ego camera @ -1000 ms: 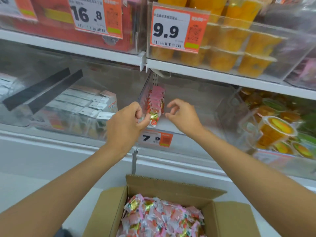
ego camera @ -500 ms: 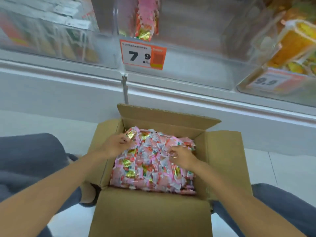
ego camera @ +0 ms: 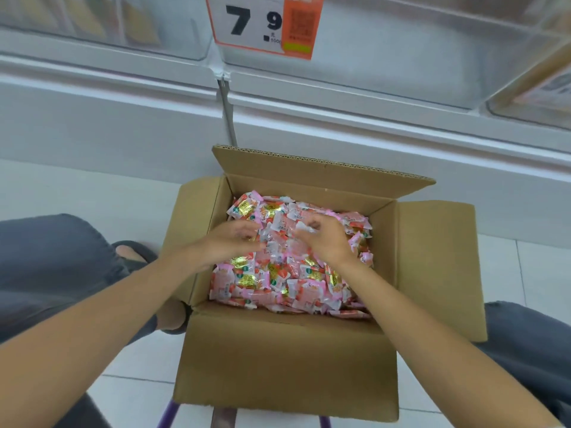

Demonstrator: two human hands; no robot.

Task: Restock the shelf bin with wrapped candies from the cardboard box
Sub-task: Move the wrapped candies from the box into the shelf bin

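Observation:
An open cardboard box (ego camera: 287, 359) stands on the floor in front of me, filled with pink, white and gold wrapped candies (ego camera: 278, 282). Both my hands are inside it, on top of the pile near the far side. My left hand (ego camera: 228, 242) has its fingers curled into the candies; motion blur hides the exact hold. My right hand (ego camera: 324, 239) pinches a pale wrapper at its fingertips. The two hands almost meet at the middle. The clear shelf bin (ego camera: 386, 57) is above at the top edge, with its inside out of view.
A price tag reading 7.9 (ego camera: 262, 23) hangs on the bin's front. White shelf base (ego camera: 123, 118) runs behind the box. My knees in dark trousers (ego camera: 52, 261) flank the box, and a foot in a sandal (ego camera: 136, 254) is left of it. Box flaps stand open at the back and right.
My hands left the shelf bin and dropped into the box. Since half a second ago they have moved from the pile's sides towards its middle, and the view has tilted further down.

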